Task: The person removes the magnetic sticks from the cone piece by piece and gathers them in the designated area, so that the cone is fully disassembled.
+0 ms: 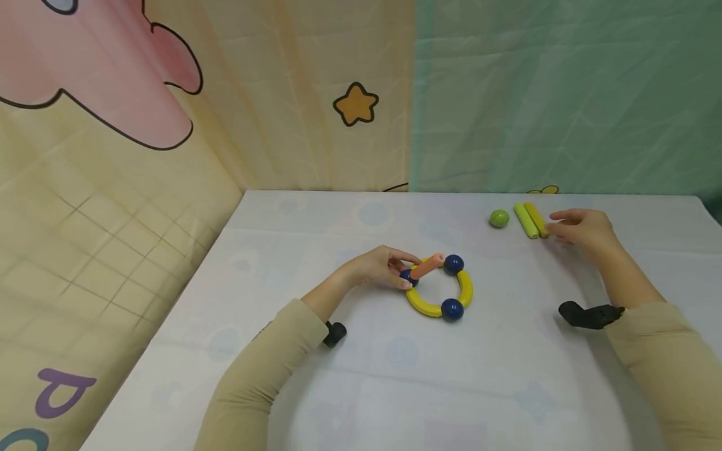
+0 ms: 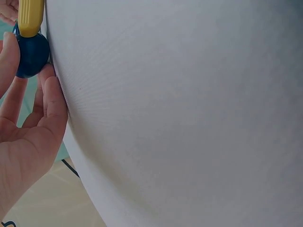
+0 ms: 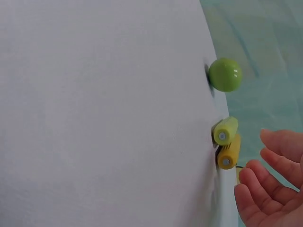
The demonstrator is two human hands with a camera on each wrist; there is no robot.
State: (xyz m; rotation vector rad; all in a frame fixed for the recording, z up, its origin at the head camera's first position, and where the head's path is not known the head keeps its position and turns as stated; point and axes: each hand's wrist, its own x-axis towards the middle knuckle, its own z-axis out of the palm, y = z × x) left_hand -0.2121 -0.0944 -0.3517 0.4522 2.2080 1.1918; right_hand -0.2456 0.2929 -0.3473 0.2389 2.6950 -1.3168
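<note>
head: above, facing forward and down, whole table [image 1: 366,388] wide
left wrist: close at left hand [image 2: 33,144]
right wrist: close at right hand [image 3: 273,190]
head + right wrist: yellow stick [image 3: 229,155]

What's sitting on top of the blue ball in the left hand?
An orange stick slants up from the blue ball. Its own lower end covers the spot where they meet, and the left hand hides part of the ball.
</note>
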